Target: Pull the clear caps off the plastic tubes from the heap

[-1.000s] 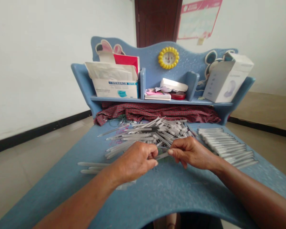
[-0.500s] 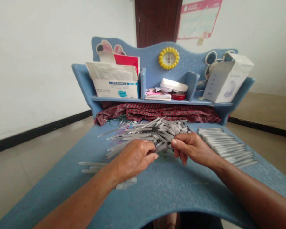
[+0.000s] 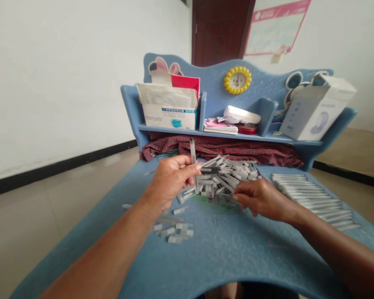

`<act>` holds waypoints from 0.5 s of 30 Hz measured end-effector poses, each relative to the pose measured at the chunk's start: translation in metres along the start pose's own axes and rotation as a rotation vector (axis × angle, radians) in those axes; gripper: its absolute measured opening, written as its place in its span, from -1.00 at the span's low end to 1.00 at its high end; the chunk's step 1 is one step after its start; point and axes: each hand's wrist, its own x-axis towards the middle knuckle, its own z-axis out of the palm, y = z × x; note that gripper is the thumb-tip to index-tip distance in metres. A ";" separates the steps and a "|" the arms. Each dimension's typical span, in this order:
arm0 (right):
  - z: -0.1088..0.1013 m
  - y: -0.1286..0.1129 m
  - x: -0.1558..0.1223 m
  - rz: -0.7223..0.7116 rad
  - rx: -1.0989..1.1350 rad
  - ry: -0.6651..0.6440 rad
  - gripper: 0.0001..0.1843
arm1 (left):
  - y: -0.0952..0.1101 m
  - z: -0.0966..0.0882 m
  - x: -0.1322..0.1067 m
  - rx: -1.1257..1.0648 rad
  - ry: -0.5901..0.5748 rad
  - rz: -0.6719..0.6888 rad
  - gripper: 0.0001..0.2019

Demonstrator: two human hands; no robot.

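Note:
My left hand [image 3: 171, 178] pinches a clear-barrelled pen [image 3: 193, 150] that stands nearly upright, its dark end at the top. Just right of it lies a loose heap of clear and grey pen parts [image 3: 233, 170]. My right hand [image 3: 263, 198] is at the heap's near right edge, its fingers pressed together; what is between them, if anything, is hidden. Several short translucent pen caps [image 3: 176, 239] lie on the blue table close to my left forearm. On the right, a neat row of pens [image 3: 314, 201] lies side by side.
Behind the heap, a red checked cloth [image 3: 221, 149] is bunched under a blue shelf [image 3: 187, 130]. The shelf holds a mask box [image 3: 168, 116], some papers, a red tin [image 3: 247, 129] and a white box [image 3: 318, 108]. The table's front edge [image 3: 237, 282] curves inward.
My left hand has lifted up and away, now with a pen raised upright in it. My right hand stays low by the heap. The view has swung slightly left.

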 end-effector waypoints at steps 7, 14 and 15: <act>-0.004 -0.022 0.013 -0.029 -0.217 -0.154 -0.83 | -0.001 -0.002 0.000 -0.091 0.038 0.005 -0.84; -0.017 -0.025 0.031 -0.052 -0.233 -0.051 -0.81 | -0.004 -0.002 0.002 -0.108 0.027 -0.007 -0.84; -0.019 -0.024 0.032 -0.054 -0.236 -0.027 -0.81 | -0.004 -0.003 0.002 -0.108 0.028 -0.009 -0.83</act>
